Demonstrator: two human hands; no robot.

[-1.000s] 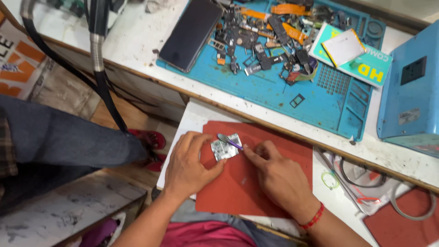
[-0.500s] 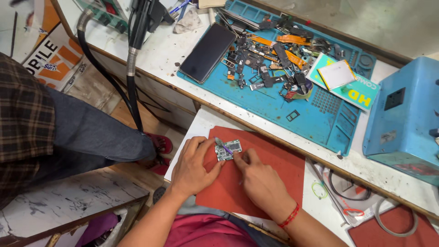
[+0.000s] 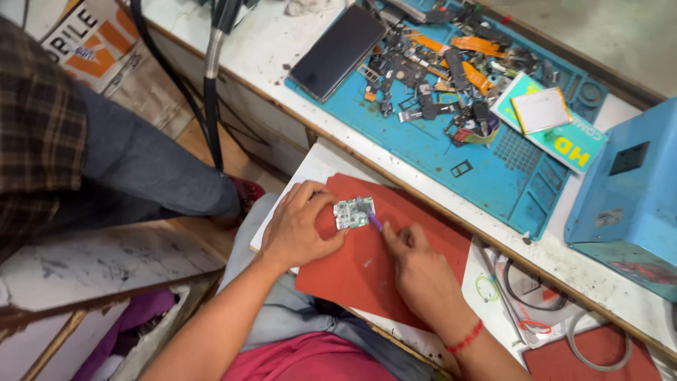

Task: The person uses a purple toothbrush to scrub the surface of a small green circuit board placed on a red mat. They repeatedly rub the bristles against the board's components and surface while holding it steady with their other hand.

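Your left hand point(image 3: 300, 229) pins the small circuit board point(image 3: 353, 212) flat against the red mat point(image 3: 416, 240), fingertips closed on its left edge. Your right hand point(image 3: 416, 264) is clenched around a thin purple-tipped tool point(image 3: 374, 222), whose tip meets the board's lower right corner. The board is a pale green rectangle with metal shields, lying just ahead of both hands. Beyond, the blue work mat point(image 3: 493, 169) has moulded compartments; loose phone parts point(image 3: 444, 77) lie heaped on it beside a dark phone point(image 3: 337, 42).
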